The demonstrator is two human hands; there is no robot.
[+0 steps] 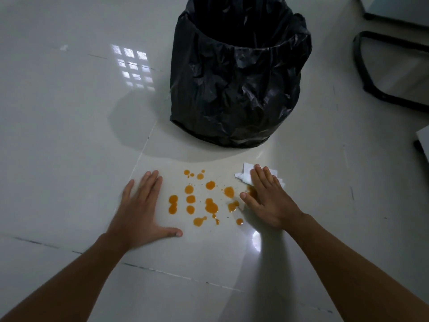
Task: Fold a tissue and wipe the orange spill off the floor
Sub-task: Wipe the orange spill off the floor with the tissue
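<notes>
On the pale, glossy tiled floor (69,135) in front of you, both of your hands lie flat with fingers straight. Your left hand (141,212) is spread palm-down on bare tile just left of the orange spill (202,198), thumb stretched out toward it, holding nothing. Your right hand (270,201) presses down on a white tissue (241,176), fingers extended and close together; the crumpled, folded paper sticks out past your fingertips and along the far side of the hand, while the rest is hidden under your palm. The thumb edge of that hand sits at the right margin of the spill, touching or nearly touching the nearest smeared drops. The spill itself is a scatter of separate round and elongated orange blobs with fine specks among them, lying between your two hands. Beyond it stands a round bin (239,73) lined with a wrinkled black plastic bag, well apart from the drops. A black metal frame (362,73) of some furniture curves along the floor at the upper right, and a bright grid-shaped reflection (134,68) shines on the tile to the left of the bin.
</notes>
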